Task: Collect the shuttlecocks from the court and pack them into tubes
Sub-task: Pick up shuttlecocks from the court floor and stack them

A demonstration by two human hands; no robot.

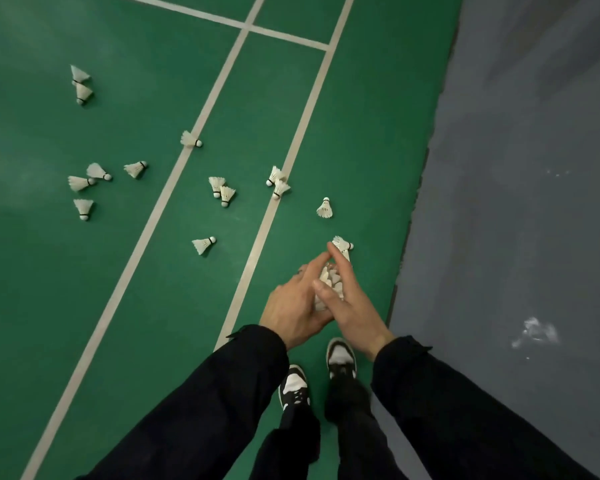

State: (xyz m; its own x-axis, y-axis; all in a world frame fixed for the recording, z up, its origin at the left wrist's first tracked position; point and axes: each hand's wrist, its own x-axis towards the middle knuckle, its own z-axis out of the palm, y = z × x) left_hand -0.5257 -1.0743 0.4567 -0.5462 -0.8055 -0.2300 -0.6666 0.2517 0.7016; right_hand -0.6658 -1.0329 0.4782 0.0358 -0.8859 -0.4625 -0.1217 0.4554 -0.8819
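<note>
Between my two hands sits a stack of white shuttlecocks (329, 280), seen feather end up. My left hand (297, 306) wraps around the stack from the left, its fingers reaching over the top. My right hand (349, 299) holds it from the right, thumb pressed on the feathers and fingers stretched forward. Just past my fingertips a shuttlecock (342, 243) lies on the green court. Another shuttlecock (325, 208) lies a little farther off, and several more shuttlecocks (222, 190) are scattered across the court to the left. No tube is in view.
White court lines (274, 206) run diagonally across the green floor. The green mat ends at the right on grey floor (516, 202). My black and white shoes (340, 356) stand below my hands.
</note>
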